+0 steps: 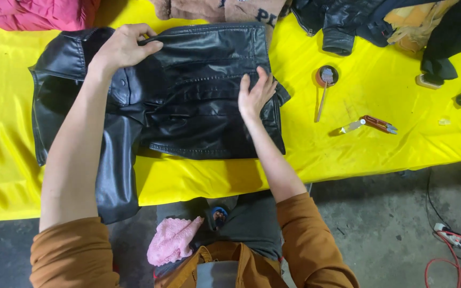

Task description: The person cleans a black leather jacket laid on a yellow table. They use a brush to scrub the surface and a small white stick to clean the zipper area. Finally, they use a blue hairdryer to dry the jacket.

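On the yellow surface [348, 144], the left hand [124, 48] pinches the black jacket [198, 101]; the right hand [255, 95] lies spread flat on it.

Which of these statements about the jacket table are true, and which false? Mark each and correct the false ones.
1. The left hand grips the black jacket near its top edge. True.
2. The right hand holds the snips. False: it lies flat on the jacket; the snips lie apart on the cloth.
3. The table cloth is yellow. True.
4. A pink rag lies on the jacket. False: it sits on the person's lap.
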